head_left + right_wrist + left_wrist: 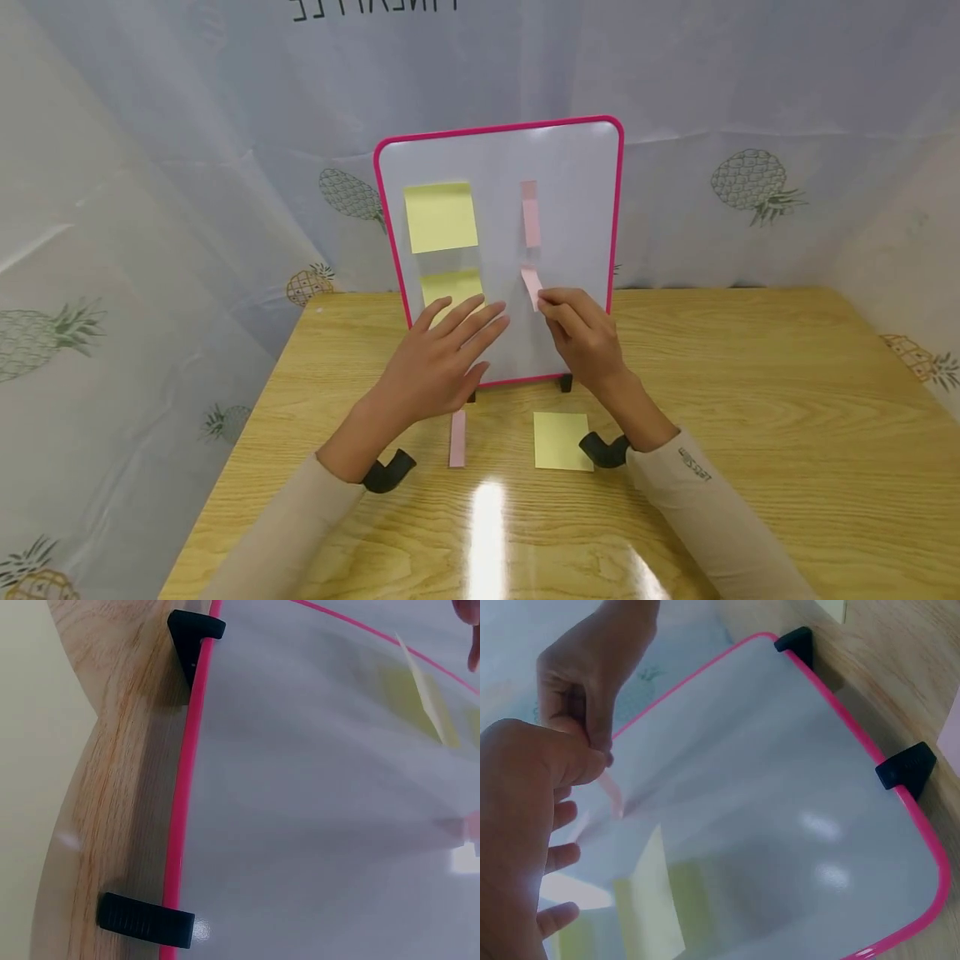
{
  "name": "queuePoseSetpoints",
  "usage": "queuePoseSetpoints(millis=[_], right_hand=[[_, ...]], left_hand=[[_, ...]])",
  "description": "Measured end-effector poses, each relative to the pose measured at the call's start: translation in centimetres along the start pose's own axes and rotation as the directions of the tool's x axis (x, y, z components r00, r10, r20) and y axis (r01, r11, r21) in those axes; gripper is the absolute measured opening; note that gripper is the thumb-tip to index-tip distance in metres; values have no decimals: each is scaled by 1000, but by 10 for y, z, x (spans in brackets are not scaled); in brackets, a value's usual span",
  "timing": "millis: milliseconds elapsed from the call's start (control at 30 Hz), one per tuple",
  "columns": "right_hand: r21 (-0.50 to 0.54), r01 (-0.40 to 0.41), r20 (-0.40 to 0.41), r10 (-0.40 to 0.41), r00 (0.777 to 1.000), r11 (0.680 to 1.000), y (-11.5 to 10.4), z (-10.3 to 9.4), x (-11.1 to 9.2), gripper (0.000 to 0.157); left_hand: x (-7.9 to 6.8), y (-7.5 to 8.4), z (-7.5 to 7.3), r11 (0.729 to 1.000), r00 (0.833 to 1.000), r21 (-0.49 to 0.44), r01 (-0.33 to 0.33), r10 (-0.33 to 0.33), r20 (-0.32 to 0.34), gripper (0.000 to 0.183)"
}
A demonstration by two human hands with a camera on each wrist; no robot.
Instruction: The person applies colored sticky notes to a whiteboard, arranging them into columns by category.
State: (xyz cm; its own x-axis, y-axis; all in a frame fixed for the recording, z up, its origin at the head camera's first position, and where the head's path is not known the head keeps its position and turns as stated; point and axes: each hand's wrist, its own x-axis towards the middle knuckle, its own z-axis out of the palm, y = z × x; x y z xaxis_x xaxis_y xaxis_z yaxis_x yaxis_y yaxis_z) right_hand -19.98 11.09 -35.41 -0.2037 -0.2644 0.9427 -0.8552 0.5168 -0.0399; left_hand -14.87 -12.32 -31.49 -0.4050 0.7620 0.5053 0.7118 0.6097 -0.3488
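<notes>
A whiteboard with a pink frame point(502, 158) stands upright on the wooden table. My right hand point(585, 333) pinches the lower end of a small pink sticky strip point(529, 280), whose upper end is against the board. Above it hangs another pink strip point(531, 221). Spread fingers of my left hand point(442, 358) lie before the lower yellow sticky note point(452, 286), covering part of it. An upper yellow note point(441, 218) is on the board's left side. In the left wrist view, the lower yellow note point(654, 900) juts out from the board.
On the table before the board lie a pink strip point(457, 440) and a yellow note point(558, 440), the latter partly behind the black right wrist mount point(603, 450). Black clips point(146, 920) hold the board's lower edge. A pineapple-print curtain point(750, 100) hangs behind.
</notes>
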Motion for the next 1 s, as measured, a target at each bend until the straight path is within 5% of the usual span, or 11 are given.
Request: queuePoseSetpoints(millis=[433, 733, 1000], right_hand=[[3, -6, -6, 6, 1000, 1000, 4, 6, -3, 18], [6, -6, -9, 6, 1000, 1000, 4, 8, -6, 18], [12, 1, -5, -1, 1000, 1000, 5, 8, -6, 18]], left_hand=[[23, -4, 3, 990, 995, 132, 49, -59, 79, 59], [36, -4, 7, 969, 972, 239, 61, -112, 208, 60], [43, -4, 10, 953, 965, 300, 44, -118, 235, 61]])
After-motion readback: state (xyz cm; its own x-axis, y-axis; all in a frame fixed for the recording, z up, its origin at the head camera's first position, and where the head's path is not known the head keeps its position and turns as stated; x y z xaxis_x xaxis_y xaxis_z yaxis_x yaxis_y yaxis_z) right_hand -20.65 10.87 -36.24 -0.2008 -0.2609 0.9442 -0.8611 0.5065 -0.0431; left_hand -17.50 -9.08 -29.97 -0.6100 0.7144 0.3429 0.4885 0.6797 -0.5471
